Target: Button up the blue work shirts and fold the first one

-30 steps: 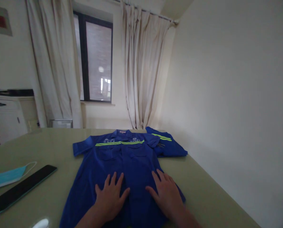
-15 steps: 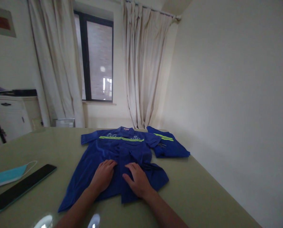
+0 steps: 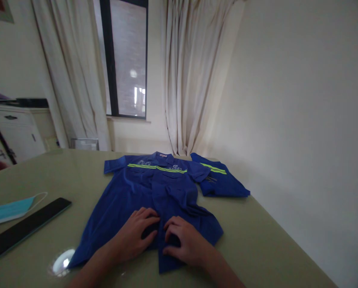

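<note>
- Plain cream walls [image 3: 301, 100] all around
- Dark-framed window [image 3: 126, 60] flanked by pale curtains [image 3: 193, 76]
- White cabinet [image 3: 13, 132] parked on the left
- Glare spotted on the greenish table [image 3: 257, 236]

Both hands down on a blue work shirt [image 3: 155, 192] spread over the tabletop [image 3: 257, 236], left hand [image 3: 135, 236] and right hand [image 3: 186, 244] side by side, fingers [image 3: 150, 218] curled at the front placket; folded second shirt [image 3: 223, 182] just beyond, phone [image 3: 25, 230] and mask [image 3: 7, 210] off left

Blue shirts: two, one spread shirt [image 3: 155, 192], one folded shirt [image 3: 222, 182]. Hands: two, left hand [image 3: 137, 236], right hand [image 3: 186, 244]. Face mask [image 3: 7, 210]: one. Black slab [image 3: 27, 230]: one.
</note>
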Tool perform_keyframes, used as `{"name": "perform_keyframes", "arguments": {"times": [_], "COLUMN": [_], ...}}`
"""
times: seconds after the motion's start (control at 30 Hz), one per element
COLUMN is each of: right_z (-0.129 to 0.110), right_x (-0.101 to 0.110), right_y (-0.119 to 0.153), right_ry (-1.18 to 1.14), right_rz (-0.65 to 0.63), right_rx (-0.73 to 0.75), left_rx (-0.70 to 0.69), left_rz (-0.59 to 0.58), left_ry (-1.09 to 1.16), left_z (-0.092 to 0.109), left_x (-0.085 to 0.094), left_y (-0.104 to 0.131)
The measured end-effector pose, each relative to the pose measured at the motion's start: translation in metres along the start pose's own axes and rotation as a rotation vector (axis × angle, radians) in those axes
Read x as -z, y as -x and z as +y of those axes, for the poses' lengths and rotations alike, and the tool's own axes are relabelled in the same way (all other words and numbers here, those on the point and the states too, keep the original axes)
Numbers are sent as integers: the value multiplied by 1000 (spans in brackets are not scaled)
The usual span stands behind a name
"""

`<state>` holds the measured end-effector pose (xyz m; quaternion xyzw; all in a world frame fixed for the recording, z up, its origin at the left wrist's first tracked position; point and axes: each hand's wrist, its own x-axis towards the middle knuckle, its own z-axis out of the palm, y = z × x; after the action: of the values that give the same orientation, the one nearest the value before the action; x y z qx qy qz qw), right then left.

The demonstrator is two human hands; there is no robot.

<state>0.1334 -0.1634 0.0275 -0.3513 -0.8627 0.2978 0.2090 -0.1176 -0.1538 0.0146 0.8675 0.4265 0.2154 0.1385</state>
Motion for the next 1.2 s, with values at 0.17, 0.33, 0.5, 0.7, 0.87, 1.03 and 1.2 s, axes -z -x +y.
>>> {"name": "perform_keyframes", "arguments": {"times": [0.17, 0.33, 0.5, 0.7, 0.87, 1.03, 1.2], "right_z": [-3, -9, -12, -10, -14, -14, -5], "right_x": [-1, -3, 0, 5, 0, -4, -6], "right_y": [7, 7, 7, 8, 8, 5, -3], "right_ry": [-27, 15, 81, 81, 110, 76, -30], "right_rz": [-97, -23, -20, -41, -43, 41, 431], "right_rx": [11, -5, -4, 35, 38, 30, -191], "left_rx": [-20, -10, 88, 264, 163, 98, 121], "left_rz": [-73, -36, 35, 112, -30, -111, -101], "left_ry": [32, 146, 277, 178, 138, 212, 199], "left_z": [5, 5, -7, 2, 14, 9, 14], "left_x": [-1, -6, -28, -29, -9, -4, -10], "left_y": [4, 4, 3, -6, -7, -2, -3]}}
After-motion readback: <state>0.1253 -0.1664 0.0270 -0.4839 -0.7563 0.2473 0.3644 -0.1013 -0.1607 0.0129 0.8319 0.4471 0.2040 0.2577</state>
